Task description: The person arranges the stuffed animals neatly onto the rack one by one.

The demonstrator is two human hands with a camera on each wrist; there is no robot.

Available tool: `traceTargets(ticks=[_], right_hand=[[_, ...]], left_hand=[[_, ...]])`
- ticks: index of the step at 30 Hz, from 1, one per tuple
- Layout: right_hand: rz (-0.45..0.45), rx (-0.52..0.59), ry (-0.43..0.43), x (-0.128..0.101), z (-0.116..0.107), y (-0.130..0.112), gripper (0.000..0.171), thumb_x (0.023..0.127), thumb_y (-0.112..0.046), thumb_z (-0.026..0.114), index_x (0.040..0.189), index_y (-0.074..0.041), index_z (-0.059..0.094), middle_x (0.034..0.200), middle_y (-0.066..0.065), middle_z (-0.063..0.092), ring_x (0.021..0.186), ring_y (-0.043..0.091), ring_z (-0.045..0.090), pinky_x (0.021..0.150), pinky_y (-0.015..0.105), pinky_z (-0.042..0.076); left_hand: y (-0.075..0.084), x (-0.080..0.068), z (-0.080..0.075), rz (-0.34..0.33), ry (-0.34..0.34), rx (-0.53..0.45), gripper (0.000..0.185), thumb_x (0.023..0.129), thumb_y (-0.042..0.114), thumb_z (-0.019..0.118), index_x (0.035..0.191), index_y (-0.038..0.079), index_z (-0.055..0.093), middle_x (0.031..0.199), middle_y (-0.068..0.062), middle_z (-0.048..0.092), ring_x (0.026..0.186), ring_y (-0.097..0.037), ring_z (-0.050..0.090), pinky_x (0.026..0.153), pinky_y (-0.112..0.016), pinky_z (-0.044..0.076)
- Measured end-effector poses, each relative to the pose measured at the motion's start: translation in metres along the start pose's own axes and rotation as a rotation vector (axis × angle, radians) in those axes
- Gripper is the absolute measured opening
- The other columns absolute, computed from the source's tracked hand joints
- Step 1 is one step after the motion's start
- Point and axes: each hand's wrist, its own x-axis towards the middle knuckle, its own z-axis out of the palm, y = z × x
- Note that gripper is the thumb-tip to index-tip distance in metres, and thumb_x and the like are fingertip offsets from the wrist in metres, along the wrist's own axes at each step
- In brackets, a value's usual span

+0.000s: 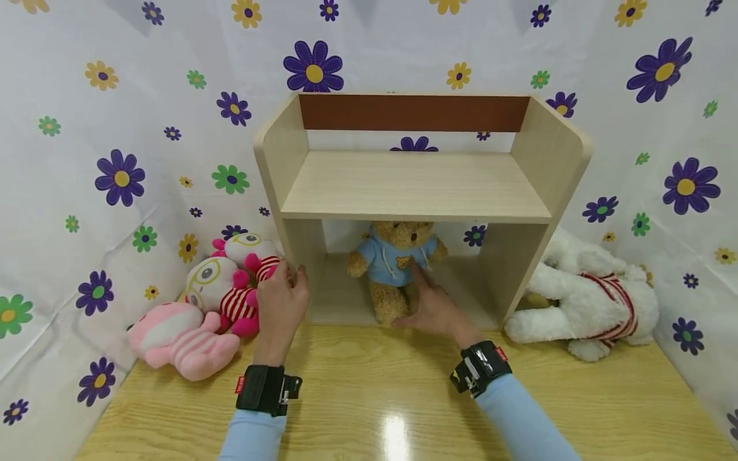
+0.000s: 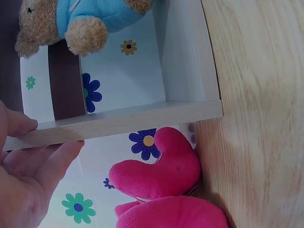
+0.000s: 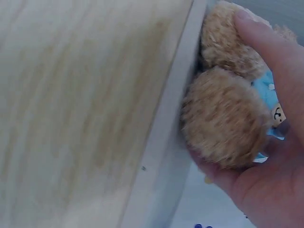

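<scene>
A brown teddy bear [image 1: 385,264] in a blue hoodie sits in the lower compartment of a light wooden shelf [image 1: 403,186], its head top hidden by the middle board. My right hand [image 1: 435,309] holds the bear low at its front. In the right wrist view, the thumb lies over one leg and the fingers reach beneath a furry foot [image 3: 225,118]. My left hand [image 1: 281,307] grips the front edge of the shelf's left side panel [image 2: 128,119], thumb on the inner face and fingers on the outer.
Left of the shelf, a pale pink plush toy [image 1: 184,339] and two plush toys in red-striped clothes [image 1: 236,301] lean together. A white plush toy [image 1: 588,307] lies against the right side. The shelf stands on a wooden table [image 1: 369,384] before a flowered cloth [image 1: 190,128].
</scene>
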Motion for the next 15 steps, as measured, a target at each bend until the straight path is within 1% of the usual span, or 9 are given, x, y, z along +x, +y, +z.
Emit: traceTargets(ticks=[1, 2, 4, 7, 9, 10, 13, 14, 15], right_hand=[[-0.003, 0.009, 0.001, 0.000, 0.002, 0.000, 0.136, 0.075, -0.043, 0.091, 0.165, -0.020, -0.009, 0.170, 0.022, 0.015, 0.082, 0.027, 0.072, 0.105, 0.047, 0.051], [-0.007, 0.019, 0.004, 0.000, 0.004, 0.001, 0.135, 0.076, -0.041, 0.090, 0.165, -0.020, -0.008, 0.170, 0.022, 0.017, 0.078, 0.025, 0.072, 0.104, 0.046, 0.052], [-0.010, 0.028, 0.007, 0.001, 0.007, 0.001, 0.133, 0.077, -0.039, 0.090, 0.165, -0.020, -0.007, 0.169, 0.021, 0.020, 0.077, 0.024, 0.072, 0.103, 0.046, 0.052], [-0.012, 0.025, 0.021, 0.003, 0.010, 0.000, 0.132, 0.077, -0.040, 0.090, 0.165, -0.019, -0.005, 0.169, 0.021, 0.022, 0.101, 0.032, 0.073, 0.108, 0.047, 0.049], [-0.013, 0.022, 0.030, 0.005, 0.012, -0.001, 0.131, 0.077, -0.040, 0.089, 0.166, -0.018, -0.005, 0.168, 0.022, 0.023, 0.111, 0.034, 0.070, 0.109, 0.047, 0.049], [-0.010, 0.022, 0.031, 0.006, 0.013, -0.002, 0.131, 0.077, -0.041, 0.089, 0.166, -0.019, -0.005, 0.166, 0.023, 0.028, 0.109, 0.034, 0.070, 0.109, 0.047, 0.049], [0.001, 0.014, 0.032, 0.008, 0.014, -0.005, 0.130, 0.078, -0.042, 0.088, 0.166, -0.020, -0.005, 0.163, 0.024, 0.033, 0.094, 0.028, 0.074, 0.107, 0.046, 0.050], [0.000, 0.014, 0.033, 0.009, 0.015, -0.006, 0.129, 0.078, -0.042, 0.088, 0.166, -0.019, -0.004, 0.159, 0.025, 0.040, 0.088, 0.027, 0.074, 0.106, 0.046, 0.051], [-0.003, 0.014, 0.036, 0.010, 0.016, -0.007, 0.129, 0.078, -0.042, 0.088, 0.166, -0.019, -0.003, 0.159, 0.026, 0.040, 0.086, 0.027, 0.074, 0.106, 0.047, 0.050]], left_hand=[[0.000, 0.000, 0.000, 0.000, -0.001, 0.000, 0.020, 0.096, 0.012, 0.065, 0.086, -0.004, 0.059, 0.059, -0.017, 0.058, 0.050, -0.028, 0.050, 0.048, -0.030, 0.031], [-0.001, -0.001, 0.000, 0.001, -0.003, 0.002, 0.021, 0.096, 0.012, 0.065, 0.085, -0.004, 0.059, 0.058, -0.016, 0.056, 0.049, -0.027, 0.049, 0.048, -0.030, 0.030], [-0.001, -0.002, -0.001, 0.005, -0.004, 0.002, 0.021, 0.096, 0.012, 0.065, 0.085, -0.004, 0.059, 0.057, -0.016, 0.056, 0.048, -0.027, 0.049, 0.048, -0.030, 0.030], [-0.003, -0.003, 0.000, 0.012, 0.002, 0.002, 0.020, 0.096, 0.012, 0.065, 0.086, -0.004, 0.059, 0.059, -0.017, 0.059, 0.049, -0.028, 0.052, 0.048, -0.030, 0.030], [-0.003, -0.002, 0.001, 0.012, 0.006, 0.001, 0.020, 0.096, 0.012, 0.065, 0.086, -0.003, 0.059, 0.060, -0.018, 0.060, 0.049, -0.029, 0.054, 0.048, -0.030, 0.031], [-0.004, -0.002, 0.001, 0.012, 0.008, 0.001, 0.020, 0.096, 0.012, 0.066, 0.086, -0.003, 0.059, 0.060, -0.018, 0.061, 0.050, -0.029, 0.054, 0.048, -0.030, 0.031], [-0.004, -0.001, 0.001, 0.013, 0.013, 0.000, 0.020, 0.096, 0.012, 0.065, 0.084, -0.002, 0.058, 0.059, -0.017, 0.060, 0.049, -0.027, 0.053, 0.047, -0.029, 0.031], [-0.004, -0.001, 0.001, 0.014, 0.014, -0.001, 0.021, 0.096, 0.012, 0.066, 0.083, -0.002, 0.058, 0.059, -0.017, 0.060, 0.048, -0.026, 0.052, 0.047, -0.029, 0.031], [-0.004, -0.001, 0.001, 0.014, 0.014, 0.000, 0.021, 0.096, 0.012, 0.065, 0.082, -0.001, 0.057, 0.059, -0.016, 0.060, 0.048, -0.026, 0.051, 0.047, -0.029, 0.030]])
